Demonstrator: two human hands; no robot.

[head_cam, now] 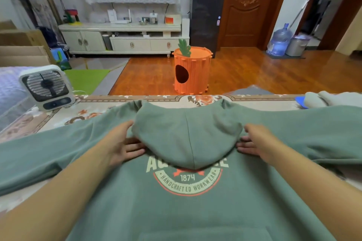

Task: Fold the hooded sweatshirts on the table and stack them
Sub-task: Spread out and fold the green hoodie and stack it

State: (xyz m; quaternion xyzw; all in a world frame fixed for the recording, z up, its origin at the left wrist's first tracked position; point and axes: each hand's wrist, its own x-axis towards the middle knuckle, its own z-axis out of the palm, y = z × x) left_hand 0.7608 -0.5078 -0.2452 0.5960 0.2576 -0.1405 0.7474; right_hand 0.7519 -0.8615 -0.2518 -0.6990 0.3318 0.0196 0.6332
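One green hooded sweatshirt (195, 211) is spread flat, front side up, across the table (94, 103), which is covered by a floral-patterned cloth. Its sleeves are stretched out to either side, and its hood (186, 137) is folded down over the chest. A round printed emblem (188, 180) is seen just below the hood's tip; "1874" and "HANDCRAFTED WORKWEAR" can be read, while the larger arched word above is mostly hidden by the hood, only "A" and "E" being legible.

The left hand (123, 143) is laid flat on the sweatshirt just left of the hood, fingers straight and touching the hood's edge. The right hand (256, 143) is laid likewise just right of the hood, fingers extended; nothing is gripped by either.

Left of the hood, at the table's far corner, a small white desk fan (47, 87) is stood. Far right of the hood, a pale folded garment (333, 99) is seen on the table beside something blue (300, 101).

Beyond the hood, on a polished wooden floor, an orange carrot-shaped barrel house (192, 70) is placed. Further back, a cream cabinet (125, 39), a carved brown door (248, 6) and a blue water jug (280, 41) are visible.
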